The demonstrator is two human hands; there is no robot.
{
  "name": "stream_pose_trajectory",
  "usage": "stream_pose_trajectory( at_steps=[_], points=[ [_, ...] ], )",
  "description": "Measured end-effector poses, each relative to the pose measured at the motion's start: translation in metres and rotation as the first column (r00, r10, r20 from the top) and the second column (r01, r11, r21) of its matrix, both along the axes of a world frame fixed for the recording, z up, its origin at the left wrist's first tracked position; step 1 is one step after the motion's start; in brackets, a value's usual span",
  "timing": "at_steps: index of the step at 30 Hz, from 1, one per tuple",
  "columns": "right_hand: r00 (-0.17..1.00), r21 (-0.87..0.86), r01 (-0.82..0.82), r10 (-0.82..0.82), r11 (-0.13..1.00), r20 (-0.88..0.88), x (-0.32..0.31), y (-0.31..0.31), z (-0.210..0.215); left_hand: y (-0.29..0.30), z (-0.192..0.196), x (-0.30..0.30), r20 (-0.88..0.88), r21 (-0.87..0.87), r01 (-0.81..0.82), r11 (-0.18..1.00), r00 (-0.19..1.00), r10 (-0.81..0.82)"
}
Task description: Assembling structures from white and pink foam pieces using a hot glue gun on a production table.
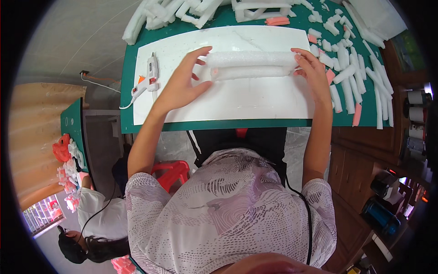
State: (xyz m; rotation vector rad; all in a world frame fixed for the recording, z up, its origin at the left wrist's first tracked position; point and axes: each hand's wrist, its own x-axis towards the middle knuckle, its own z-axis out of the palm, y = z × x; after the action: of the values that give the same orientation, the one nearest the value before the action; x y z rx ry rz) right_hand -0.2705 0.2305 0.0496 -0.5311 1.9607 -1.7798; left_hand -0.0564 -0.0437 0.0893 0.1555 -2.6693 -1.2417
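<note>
A white foam assembly (255,59) of long parallel strips lies across the white board (205,106). A small pink spot shows near the left end of its nearer strip. My left hand (183,82) is at that end, thumb and fingers spread apart, with nothing held between them. Around the right end curves my right hand (312,72), its fingers apart and the tips at or against the foam; whether they press on it is hard to tell. To the left of my left hand, a white hot glue gun (152,75) with an orange part lies on the board.
The green table (219,123) carries white foam frames (260,10) along its far edge. Loose white and pink foam strips (353,77) are scattered on the right. A red stool (172,171) stands below. At lower left, another person (98,214) sits beside a second green table.
</note>
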Motion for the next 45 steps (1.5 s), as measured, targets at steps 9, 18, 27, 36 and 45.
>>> stream_pose_trajectory(
  at_steps=[9,18,27,36,45],
  points=[
    [1.0,0.031,0.0,0.001,1.0,-0.007,0.002,-0.001,0.005,0.002,-0.019,-0.012,0.015,-0.007,-0.065,0.998,0.998,0.065],
    [0.997,0.063,0.022,-0.017,0.998,-0.078,0.004,-0.005,0.006,-0.002,-0.025,-0.009,-0.012,0.01,-0.033,0.999,0.999,0.033],
    [0.987,0.111,0.048,-0.029,0.993,-0.161,0.005,-0.003,0.004,-0.002,-0.027,-0.009,0.008,0.022,-0.036,0.999,0.999,0.036],
    [0.982,0.097,0.021,-0.002,0.995,-0.188,0.002,-0.004,0.002,-0.004,-0.029,-0.008,0.022,0.007,-0.019,1.0,1.0,0.019],
    [0.983,0.093,0.012,0.005,0.996,-0.185,0.002,-0.006,0.003,-0.01,-0.028,-0.016,0.047,0.445,-0.191,0.875,0.981,0.19]
  ],
)
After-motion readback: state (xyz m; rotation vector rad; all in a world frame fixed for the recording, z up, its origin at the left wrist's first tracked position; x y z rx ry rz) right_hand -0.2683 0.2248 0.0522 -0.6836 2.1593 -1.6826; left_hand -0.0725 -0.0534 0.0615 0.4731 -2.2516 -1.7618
